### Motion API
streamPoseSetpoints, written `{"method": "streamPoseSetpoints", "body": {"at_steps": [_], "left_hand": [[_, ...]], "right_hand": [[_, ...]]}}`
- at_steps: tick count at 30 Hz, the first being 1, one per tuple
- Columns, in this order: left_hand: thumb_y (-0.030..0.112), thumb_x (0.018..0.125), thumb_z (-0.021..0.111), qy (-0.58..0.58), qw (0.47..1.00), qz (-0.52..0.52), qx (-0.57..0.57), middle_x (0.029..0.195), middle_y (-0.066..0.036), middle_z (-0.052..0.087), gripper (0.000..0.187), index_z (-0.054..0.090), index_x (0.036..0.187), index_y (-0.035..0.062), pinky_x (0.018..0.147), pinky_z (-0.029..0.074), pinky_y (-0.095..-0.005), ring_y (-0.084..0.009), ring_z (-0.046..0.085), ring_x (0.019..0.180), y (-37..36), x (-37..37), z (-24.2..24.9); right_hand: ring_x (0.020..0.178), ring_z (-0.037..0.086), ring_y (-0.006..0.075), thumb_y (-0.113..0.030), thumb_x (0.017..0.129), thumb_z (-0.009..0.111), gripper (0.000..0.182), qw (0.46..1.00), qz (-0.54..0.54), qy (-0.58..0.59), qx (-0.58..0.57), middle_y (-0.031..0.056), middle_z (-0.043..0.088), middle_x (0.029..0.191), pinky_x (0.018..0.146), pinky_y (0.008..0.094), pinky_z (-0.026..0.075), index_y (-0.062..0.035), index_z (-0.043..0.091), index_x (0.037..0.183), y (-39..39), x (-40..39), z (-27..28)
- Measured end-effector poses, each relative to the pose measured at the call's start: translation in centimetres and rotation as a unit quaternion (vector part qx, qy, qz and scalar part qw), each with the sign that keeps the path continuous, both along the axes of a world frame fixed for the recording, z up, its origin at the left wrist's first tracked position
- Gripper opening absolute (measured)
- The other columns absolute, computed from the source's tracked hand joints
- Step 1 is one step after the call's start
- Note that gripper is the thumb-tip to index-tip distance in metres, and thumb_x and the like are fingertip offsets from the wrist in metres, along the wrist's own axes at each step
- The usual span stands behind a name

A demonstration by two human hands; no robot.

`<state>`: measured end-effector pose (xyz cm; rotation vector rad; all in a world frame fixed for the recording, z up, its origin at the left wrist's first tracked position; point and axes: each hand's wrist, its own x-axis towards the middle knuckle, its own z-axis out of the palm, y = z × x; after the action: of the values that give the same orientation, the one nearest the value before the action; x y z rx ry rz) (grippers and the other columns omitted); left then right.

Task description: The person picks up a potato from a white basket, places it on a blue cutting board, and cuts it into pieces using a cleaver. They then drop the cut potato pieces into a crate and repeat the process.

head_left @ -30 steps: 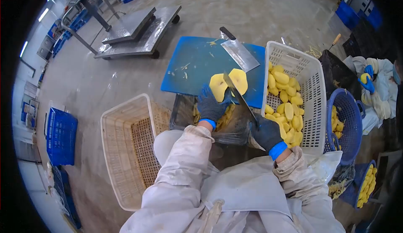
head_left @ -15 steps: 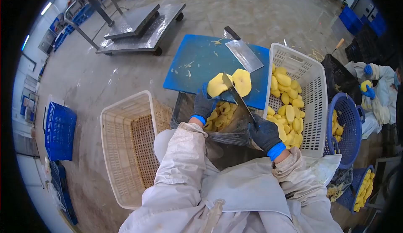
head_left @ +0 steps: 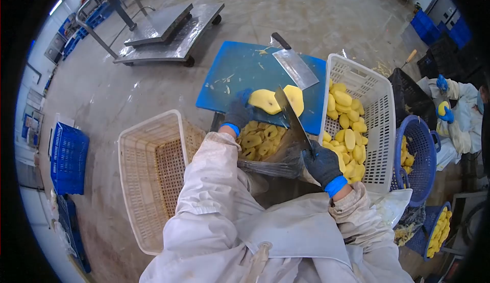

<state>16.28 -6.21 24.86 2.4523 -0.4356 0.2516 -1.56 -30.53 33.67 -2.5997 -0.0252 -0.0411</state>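
Note:
My right hand (head_left: 323, 165), in a dark glove with a blue cuff, is closed round the handle of a knife (head_left: 294, 119). The blade slants up and left across the near edge of a blue cutting board (head_left: 219, 81). Two large peeled potato pieces (head_left: 264, 101) lie on the board, one either side of the blade tip. My left hand (head_left: 238, 112), gloved alike and a little blurred, is at the board's near edge with another potato piece (head_left: 234, 100), partly covered by its fingers. Below the board, a bag-lined container holds cut potato pieces (head_left: 260, 139).
A cleaver (head_left: 297, 68) lies on the board. On the right stands a white crate (head_left: 380, 117) of peeled potatoes, with blue baskets (head_left: 419, 165) beyond. A beige crate (head_left: 151, 125) stands left. A person's gloved hand (head_left: 445, 112) holds a potato at far right.
My left hand has moved left and up, away from the pieces on the board, with a potato piece now showing beside it. The knife has shifted slightly, still between the two pieces.

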Motion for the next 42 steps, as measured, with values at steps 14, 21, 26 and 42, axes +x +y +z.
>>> {"method": "streamPoseSetpoints", "body": {"at_steps": [14, 21, 26, 42], "left_hand": [[0.021, 0.074, 0.065, 0.019, 0.994, 0.086, -0.066, 0.111, -0.021, 0.05, 0.049, 0.051, 0.114, -0.0025, 0.087, 0.044, -0.0386, -0.035, 0.052, 0.099, -3.0, -1.1, -0.5], [0.025, 0.074, 0.066, 0.052, 0.986, 0.124, -0.096, 0.109, -0.021, 0.051, 0.051, 0.052, 0.114, -0.0032, 0.09, 0.041, -0.0401, -0.0349, 0.049, 0.102, -3.8, -1.4, 0.1], [0.026, 0.073, 0.066, 0.042, 0.991, 0.112, -0.054, 0.107, -0.021, 0.051, 0.051, 0.051, 0.113, -0.0031, 0.088, 0.041, -0.0413, -0.0359, 0.049, 0.1, -4.1, -1.0, 0.6], [0.035, 0.074, 0.065, -0.064, 0.99, 0.111, 0.059, 0.118, -0.026, 0.048, 0.061, 0.048, 0.118, -0.0039, 0.096, 0.034, -0.0447, -0.0393, 0.043, 0.113, -6.0, -2.2, -0.7]], "right_hand": [[0.074, 0.059, 0.0393, -0.031, 0.085, 0.049, 0.03, 0.999, -0.022, 0.024, 0.043, 0.0231, 0.06, 0.078, 0.066, 0.049, 0.046, -0.0032, 0.053, 0.095, 3.1, 3.8, -0.4], [0.082, 0.058, 0.0413, -0.028, 0.084, 0.049, 0.033, 0.996, -0.032, 0.078, 0.012, 0.0253, 0.06, 0.085, 0.072, 0.0465, 0.046, 0.002, 0.054, 0.098, 4.2, 4.7, 0.1], [0.081, 0.058, 0.0423, -0.024, 0.083, 0.047, 0.03, 0.996, -0.015, 0.08, 0.037, 0.0272, 0.06, 0.087, 0.073, 0.0479, 0.046, 0.004, 0.054, 0.093, 4.0, 6.8, -1.5], [0.068, 0.057, 0.0368, -0.022, 0.086, 0.052, 0.028, 0.964, -0.053, -0.001, 0.262, 0.0188, 0.059, 0.075, 0.062, 0.0399, 0.046, 0.0009, 0.052, 0.102, -0.8, 4.5, -1.6]]}}
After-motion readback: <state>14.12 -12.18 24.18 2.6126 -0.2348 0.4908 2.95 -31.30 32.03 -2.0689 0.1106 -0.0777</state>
